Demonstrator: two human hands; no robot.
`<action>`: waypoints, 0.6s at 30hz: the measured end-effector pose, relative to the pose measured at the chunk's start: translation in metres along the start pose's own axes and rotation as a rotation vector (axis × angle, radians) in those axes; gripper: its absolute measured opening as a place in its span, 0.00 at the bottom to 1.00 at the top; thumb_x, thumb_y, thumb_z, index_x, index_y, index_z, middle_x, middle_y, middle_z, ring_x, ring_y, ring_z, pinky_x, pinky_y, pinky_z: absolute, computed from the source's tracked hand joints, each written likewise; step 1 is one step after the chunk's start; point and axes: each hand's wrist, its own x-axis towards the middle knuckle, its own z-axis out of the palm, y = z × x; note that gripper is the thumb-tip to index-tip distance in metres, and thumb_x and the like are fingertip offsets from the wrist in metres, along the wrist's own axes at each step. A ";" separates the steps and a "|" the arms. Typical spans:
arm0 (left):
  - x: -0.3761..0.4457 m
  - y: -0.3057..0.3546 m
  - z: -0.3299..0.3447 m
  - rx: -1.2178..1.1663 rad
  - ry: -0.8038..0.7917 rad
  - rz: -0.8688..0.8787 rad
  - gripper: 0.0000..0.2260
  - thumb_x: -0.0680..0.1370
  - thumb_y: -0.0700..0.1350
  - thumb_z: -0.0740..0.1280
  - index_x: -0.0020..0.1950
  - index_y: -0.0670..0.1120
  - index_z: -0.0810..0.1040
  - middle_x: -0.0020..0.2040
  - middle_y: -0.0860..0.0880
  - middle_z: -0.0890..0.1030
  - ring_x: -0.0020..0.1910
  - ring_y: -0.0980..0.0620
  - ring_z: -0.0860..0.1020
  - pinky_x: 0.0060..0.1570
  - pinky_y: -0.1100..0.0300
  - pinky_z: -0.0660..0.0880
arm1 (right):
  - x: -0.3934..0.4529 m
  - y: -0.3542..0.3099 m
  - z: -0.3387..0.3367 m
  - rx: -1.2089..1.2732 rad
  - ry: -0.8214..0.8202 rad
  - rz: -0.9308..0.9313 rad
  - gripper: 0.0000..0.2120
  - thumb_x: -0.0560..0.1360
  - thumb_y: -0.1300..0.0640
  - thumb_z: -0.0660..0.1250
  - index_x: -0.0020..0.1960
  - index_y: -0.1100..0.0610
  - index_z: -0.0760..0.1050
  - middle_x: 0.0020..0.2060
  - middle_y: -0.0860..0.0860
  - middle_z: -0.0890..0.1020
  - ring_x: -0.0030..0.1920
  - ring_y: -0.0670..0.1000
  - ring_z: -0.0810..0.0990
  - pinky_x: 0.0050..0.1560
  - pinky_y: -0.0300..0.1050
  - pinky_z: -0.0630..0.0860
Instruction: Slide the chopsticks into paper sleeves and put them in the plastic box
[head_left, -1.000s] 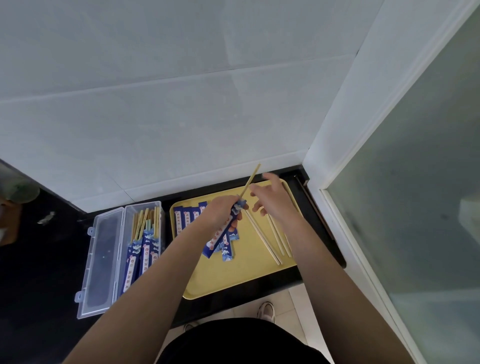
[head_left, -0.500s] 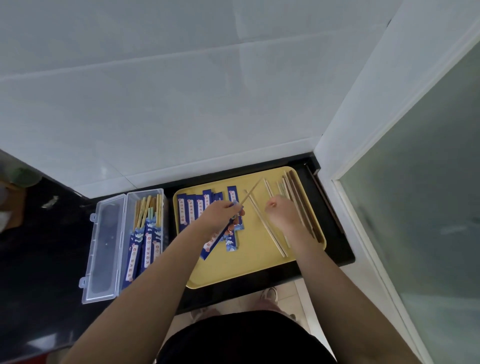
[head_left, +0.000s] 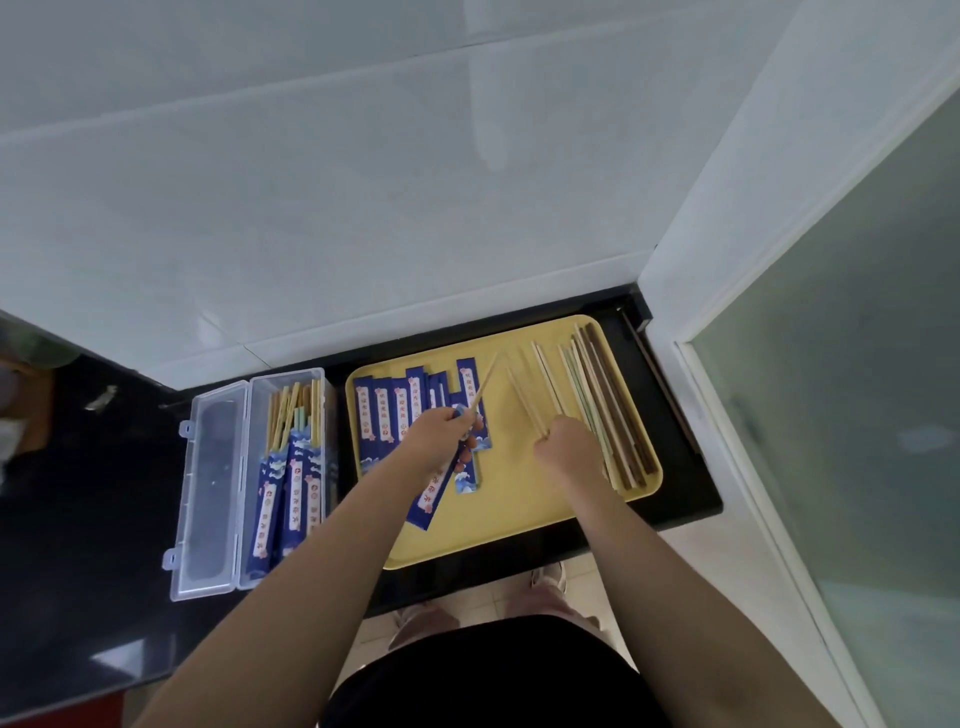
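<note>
A yellow tray (head_left: 511, 519) lies on the black counter. My left hand (head_left: 436, 434) grips a blue paper sleeve (head_left: 431, 499) with one pale chopstick (head_left: 485, 382) sticking out of its top end. My right hand (head_left: 563, 447) pinches the near end of another pale chopstick (head_left: 524, 402) that lies on the tray. Several empty blue sleeves (head_left: 387, 410) sit at the tray's left. Loose chopsticks (head_left: 602, 400), pale, green and brown, lie at its right. The clear plastic box (head_left: 249, 493) stands open left of the tray, holding several sleeved chopsticks (head_left: 293, 483).
A white tiled wall rises behind the counter. A white frame with frosted glass (head_left: 831, 415) closes the right side. The box's lid (head_left: 208, 488) lies flat to its left. The counter edge runs below the tray, with my feet on the floor beneath.
My right hand has come down from beside the left hand onto the tray and taken hold of a chopstick's near end. My left hand still holds the sleeve with one chopstick.
</note>
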 end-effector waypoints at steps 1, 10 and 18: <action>0.000 0.000 0.000 -0.012 0.008 -0.001 0.11 0.85 0.46 0.60 0.53 0.42 0.79 0.42 0.45 0.79 0.35 0.52 0.76 0.36 0.59 0.75 | 0.000 -0.001 -0.003 0.051 0.011 -0.005 0.08 0.82 0.57 0.63 0.56 0.59 0.78 0.45 0.51 0.78 0.46 0.51 0.79 0.44 0.43 0.73; 0.000 0.016 0.001 -0.313 -0.040 0.141 0.11 0.82 0.47 0.65 0.56 0.42 0.82 0.48 0.44 0.86 0.48 0.48 0.84 0.51 0.53 0.78 | -0.026 -0.023 -0.063 0.505 -0.401 -0.282 0.09 0.83 0.54 0.65 0.59 0.52 0.81 0.39 0.50 0.82 0.37 0.45 0.78 0.39 0.38 0.73; -0.002 0.015 -0.001 -0.543 0.058 0.048 0.09 0.82 0.44 0.66 0.52 0.42 0.84 0.46 0.46 0.84 0.40 0.52 0.83 0.37 0.58 0.79 | -0.028 -0.009 -0.079 0.593 -0.312 -0.191 0.05 0.80 0.58 0.69 0.55 0.53 0.81 0.43 0.50 0.86 0.37 0.45 0.81 0.41 0.39 0.77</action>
